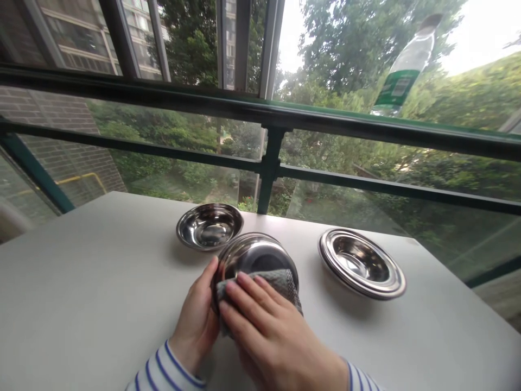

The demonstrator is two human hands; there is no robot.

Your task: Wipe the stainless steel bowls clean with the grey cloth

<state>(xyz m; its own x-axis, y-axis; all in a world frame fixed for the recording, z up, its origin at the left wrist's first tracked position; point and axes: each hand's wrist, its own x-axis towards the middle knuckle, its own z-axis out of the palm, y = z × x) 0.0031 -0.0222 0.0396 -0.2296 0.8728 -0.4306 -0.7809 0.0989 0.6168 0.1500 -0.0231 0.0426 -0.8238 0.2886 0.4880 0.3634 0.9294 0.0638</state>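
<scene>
A shiny steel bowl point(264, 252) is tilted with its rounded underside toward me, above the near middle of the table. My left hand point(197, 315) grips its left rim, thumb along the edge and the other fingers hidden behind. Pressed flat against the bowl's outside is a grey cloth point(280, 281), under the fingers of my right hand point(268, 326). The cloth's checked edge hangs over the bowl's right side. Just behind to the left, another steel bowl point(211, 231) sits upright.
On the right of the white table point(101, 288) rests a stack of wide-rimmed steel dishes point(362, 263). Beyond the table's far edge runs a dark green railing point(268, 163) with glass. A bottle with a green label point(401, 87) stands on the top rail.
</scene>
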